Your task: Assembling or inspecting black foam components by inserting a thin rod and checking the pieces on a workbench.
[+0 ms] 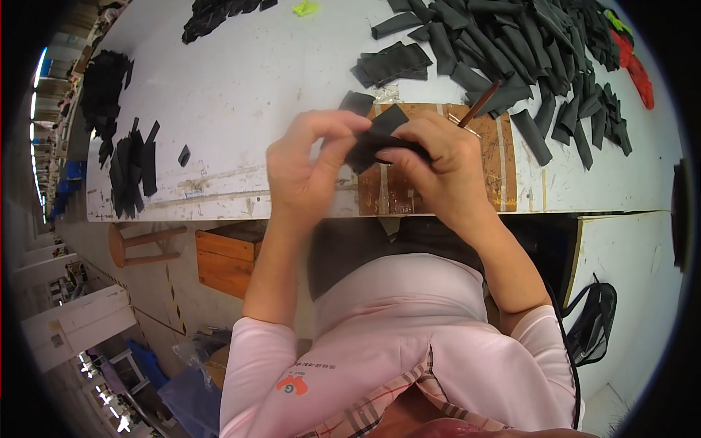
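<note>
Dark fabric piece (400,141) held up over brown board (500,179), both hands at it.
Fabric is pinched between thumb and curled fingers of right hand (444,155); a brown stick-like tool (480,104) is seen jutting past its knuckles, grip on it can't be told. Left hand (303,157) is blurred, thumb and forefinger nearly closed at the fabric's left end; firm hold can't be told. Board is set on white table (226,124); dark strips (511,47) are heaped at far right.
</note>
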A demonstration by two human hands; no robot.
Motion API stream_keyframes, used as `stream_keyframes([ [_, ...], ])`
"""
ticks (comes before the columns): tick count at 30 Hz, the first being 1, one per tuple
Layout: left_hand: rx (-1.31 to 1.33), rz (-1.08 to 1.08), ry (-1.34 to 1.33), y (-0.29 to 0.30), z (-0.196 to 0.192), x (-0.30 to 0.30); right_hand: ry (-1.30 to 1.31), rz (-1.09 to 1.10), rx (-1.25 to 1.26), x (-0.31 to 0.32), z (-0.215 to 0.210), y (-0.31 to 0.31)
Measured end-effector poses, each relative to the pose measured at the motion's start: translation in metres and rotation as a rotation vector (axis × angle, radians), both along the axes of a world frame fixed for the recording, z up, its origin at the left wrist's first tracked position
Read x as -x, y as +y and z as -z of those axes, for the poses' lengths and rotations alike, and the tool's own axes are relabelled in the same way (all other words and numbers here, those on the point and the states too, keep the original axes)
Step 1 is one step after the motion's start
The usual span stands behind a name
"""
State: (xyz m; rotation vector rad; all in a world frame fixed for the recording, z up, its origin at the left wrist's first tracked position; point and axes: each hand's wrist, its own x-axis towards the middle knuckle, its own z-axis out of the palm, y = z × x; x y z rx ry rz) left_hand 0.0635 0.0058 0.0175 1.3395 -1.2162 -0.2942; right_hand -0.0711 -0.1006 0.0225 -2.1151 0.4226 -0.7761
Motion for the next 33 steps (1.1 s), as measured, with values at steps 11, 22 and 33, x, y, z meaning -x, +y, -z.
stream_keyframes([
  [11, -0.31, 0.234, 0.474, -0.003, 0.035, -0.013, 0.118, -0.045, -0.067, -0.009, 0.025, -0.003],
  [22, -0.318, -0.268, 0.04, -0.003, 0.063, -0.046, 0.186, 0.01, -0.231, -0.009, 0.026, 0.003],
  [33, -0.604, 0.334, 0.219, 0.01, -0.013, -0.021, 0.267, -0.244, -0.303, 0.003, 0.021, -0.006],
])
